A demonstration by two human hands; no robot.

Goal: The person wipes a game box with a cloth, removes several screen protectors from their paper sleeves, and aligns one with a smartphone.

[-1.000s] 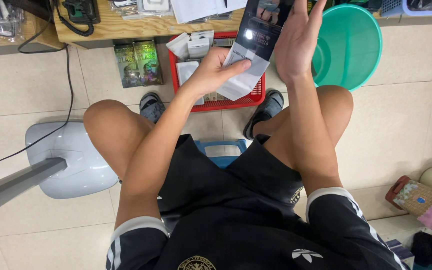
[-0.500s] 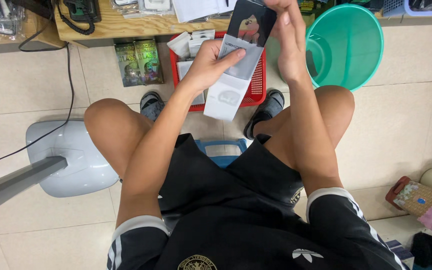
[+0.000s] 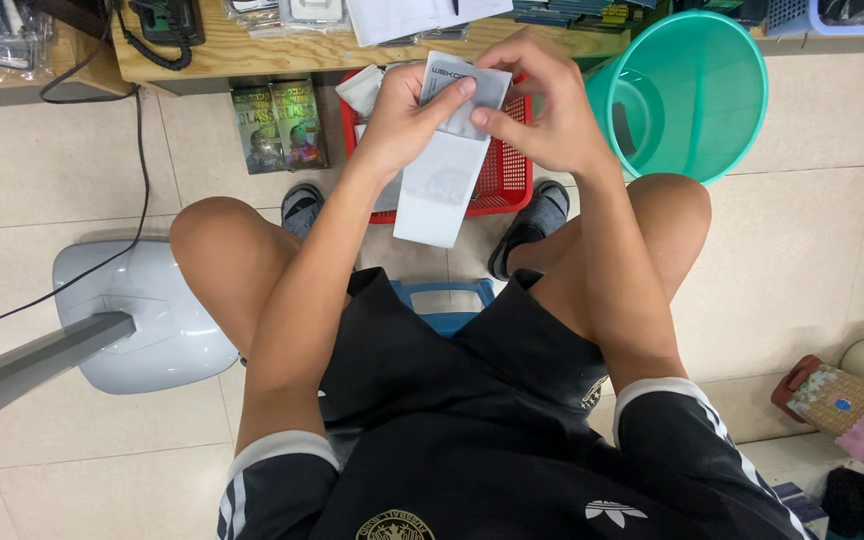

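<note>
A flat white packet is held up in front of the knees, above a red basket that stands on the floor between the feet. The step in hand seems to be the opening of this packet at its upper end. A careful pull at the flap is probably called for next, with the lower part kept steady.

The left hand is closed on the left edge of the packet; its grip is tight, with the thumb laid over the front. The right hand is closed on the top right corner, and the grip is a pinch of thumb and fingers on the flap. To the right, a green bucket lies tilted on the floor.
</note>
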